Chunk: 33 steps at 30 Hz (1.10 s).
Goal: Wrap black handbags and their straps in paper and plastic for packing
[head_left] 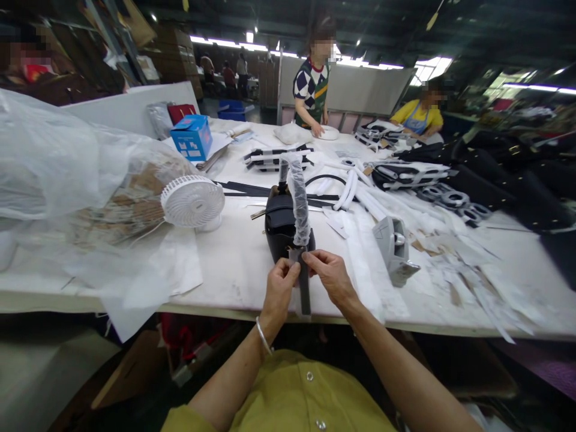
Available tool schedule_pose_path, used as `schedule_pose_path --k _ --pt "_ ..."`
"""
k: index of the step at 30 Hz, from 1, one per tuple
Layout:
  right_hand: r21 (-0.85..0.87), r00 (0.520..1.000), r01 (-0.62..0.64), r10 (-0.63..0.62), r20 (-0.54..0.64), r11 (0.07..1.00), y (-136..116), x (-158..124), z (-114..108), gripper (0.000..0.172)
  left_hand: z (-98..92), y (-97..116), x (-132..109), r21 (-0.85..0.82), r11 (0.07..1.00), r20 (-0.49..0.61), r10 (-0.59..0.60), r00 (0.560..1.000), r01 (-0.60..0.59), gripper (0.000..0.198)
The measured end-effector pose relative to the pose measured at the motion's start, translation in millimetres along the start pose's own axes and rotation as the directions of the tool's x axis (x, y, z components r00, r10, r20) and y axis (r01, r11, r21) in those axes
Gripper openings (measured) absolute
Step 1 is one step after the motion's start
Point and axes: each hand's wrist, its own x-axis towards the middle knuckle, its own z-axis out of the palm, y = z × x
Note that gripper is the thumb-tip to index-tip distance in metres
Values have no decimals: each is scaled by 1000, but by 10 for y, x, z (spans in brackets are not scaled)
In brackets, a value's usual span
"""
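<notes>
A small black handbag (279, 225) stands upright on the white table (238, 264) right in front of me. Its strap (299, 198) arches up from the bag, wrapped in clear plastic film, and its dark free end (305, 291) hangs down over the table's front edge. My left hand (279, 285) pinches the strap from the left just below the wrapped part. My right hand (328, 273) pinches it from the right at the same height. Both hands have their fingers closed on the strap.
A small white fan (192, 201) and a big clear plastic bag (58, 162) lie at the left, a blue box (192, 137) behind. A grey tape dispenser (395, 249), paper scraps, white straps (355, 189) and black bags (499, 174) fill the right. Two people work at the far side.
</notes>
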Motion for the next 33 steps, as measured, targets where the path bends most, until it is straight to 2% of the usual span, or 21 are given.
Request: schedule_pose_path --k 2,4,6,8,10,12,14,16,18,21,25,27,29,31,33 --pt "-18 1000 -29 30 9 999 -37 -11 13 32 -12 -6 -17 9 1000 -57 25 998 -24 27" --pt "-49 999 -53 54 5 997 -82 -10 15 36 -21 38 -30 87 995 -81 63 995 -56 25" --pt "-110 999 -43 42 -14 993 -117 -6 13 38 -28 91 -44 209 974 -86 112 990 -92 24" --pt "-194 999 11 -20 -44 981 -130 -7 14 37 -33 122 -59 366 914 -75 214 974 -173 21" --pt "-274 993 76 -99 -70 959 -121 -15 22 34 -38 122 -71 518 798 -21 373 928 -309 16" --pt "-325 985 120 -155 -83 938 -101 -30 33 31 -44 106 -78 619 638 72 535 842 -458 12" --pt "-315 985 117 -150 -84 942 -88 -46 36 31 -50 96 -86 681 463 186 640 746 -567 13" --pt "-245 995 71 -87 -56 967 -97 -61 24 34 -59 106 -99 736 293 291 677 676 -610 15" --pt "-166 1000 -6 9 16 986 -131 -73 1 40 -71 135 -113 776 165 365 670 647 -609 17" --pt "-165 992 -69 85 94 984 -198 -76 -26 43 -93 195 -124 793 54 428 659 619 -607 20" --pt "-231 996 -75 85 35 970 -234 -52 -8 38 -110 271 -121 775 -45 511 632 582 -631 20" --pt "-205 996 -82 85 7 975 -224 -39 13 36 -104 296 -132 765 -56 534 611 584 -641 18" --pt "-153 997 -83 83 -10 985 -208 -32 31 34 -91 299 -166 762 11 517 591 619 -648 14" --pt "-82 995 -99 98 -19 992 -191 -32 43 34 -82 271 -222 761 191 428 570 701 -620 12" --pt "-10 993 -120 120 -23 993 -174 -39 52 35 -87 211 -291 735 436 270 514 814 -519 17"
